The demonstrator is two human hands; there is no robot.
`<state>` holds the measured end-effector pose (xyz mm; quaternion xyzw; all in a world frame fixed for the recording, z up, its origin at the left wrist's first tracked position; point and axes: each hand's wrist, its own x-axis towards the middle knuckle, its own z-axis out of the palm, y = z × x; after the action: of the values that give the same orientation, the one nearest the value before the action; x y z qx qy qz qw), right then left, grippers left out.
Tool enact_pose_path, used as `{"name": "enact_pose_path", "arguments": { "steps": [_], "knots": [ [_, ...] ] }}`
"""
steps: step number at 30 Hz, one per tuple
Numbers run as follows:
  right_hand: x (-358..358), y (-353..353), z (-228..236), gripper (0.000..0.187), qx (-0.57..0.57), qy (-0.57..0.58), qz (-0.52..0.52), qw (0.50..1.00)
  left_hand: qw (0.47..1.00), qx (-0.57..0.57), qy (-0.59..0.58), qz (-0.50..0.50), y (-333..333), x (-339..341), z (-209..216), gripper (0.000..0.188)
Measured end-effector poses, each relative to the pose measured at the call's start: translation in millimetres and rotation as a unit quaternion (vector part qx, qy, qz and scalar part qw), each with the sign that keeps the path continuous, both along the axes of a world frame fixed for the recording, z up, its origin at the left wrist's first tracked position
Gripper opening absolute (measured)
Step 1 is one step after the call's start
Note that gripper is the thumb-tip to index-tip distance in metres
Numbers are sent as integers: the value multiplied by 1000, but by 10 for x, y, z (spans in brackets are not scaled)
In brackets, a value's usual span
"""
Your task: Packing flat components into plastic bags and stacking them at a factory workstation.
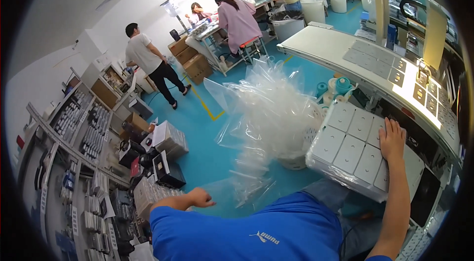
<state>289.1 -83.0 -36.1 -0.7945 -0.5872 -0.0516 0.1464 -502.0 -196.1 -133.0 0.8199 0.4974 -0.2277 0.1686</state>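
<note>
My right hand (393, 139) lies on the right edge of a stack of light grey panels (350, 146), fingers stretched out. Each panel in the top layer is a rounded rectangle with small dark holes, and clear wrap shows on the stack's side. Down at the left, my left hand (200, 198) is held low, its fingers curled in; whatever they may hold is hidden. Thin clear plastic film (249, 184) trails across the floor close to that hand. It runs up to a large heap of crumpled clear plastic (271, 108) over a white perforated bin (295, 162).
A lit machine bed (360, 54) with panels runs along the right. Teal and white rolls (340, 86) stand beside the heap. Shelves (79, 128) and boxes (169, 140) line the left. A person (147, 56) stands beyond; others sit at benches at the back.
</note>
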Motion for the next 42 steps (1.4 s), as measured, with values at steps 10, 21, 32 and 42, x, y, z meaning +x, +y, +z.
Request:
{"name": "enact_pose_path", "arguments": {
  "steps": [10, 21, 32, 42],
  "knots": [
    [-26, 65, 115, 56, -29, 13, -12, 999, 602, 594, -523, 110, 3721, 1547, 1594, 23],
    [-82, 123, 142, 56, -52, 32, -14, 998, 485, 675, -405, 381, 4854, 1949, -160, 57],
    [-49, 112, 83, 55, -48, -6, -11, 999, 565, 598, -437, 364, 3892, 1628, -1326, 63],
    [-45, 57, 67, 53, 67, 16, 27, 997, 502, 564, -561, 339, 3806, 1578, 473, 22]
  ]
}}
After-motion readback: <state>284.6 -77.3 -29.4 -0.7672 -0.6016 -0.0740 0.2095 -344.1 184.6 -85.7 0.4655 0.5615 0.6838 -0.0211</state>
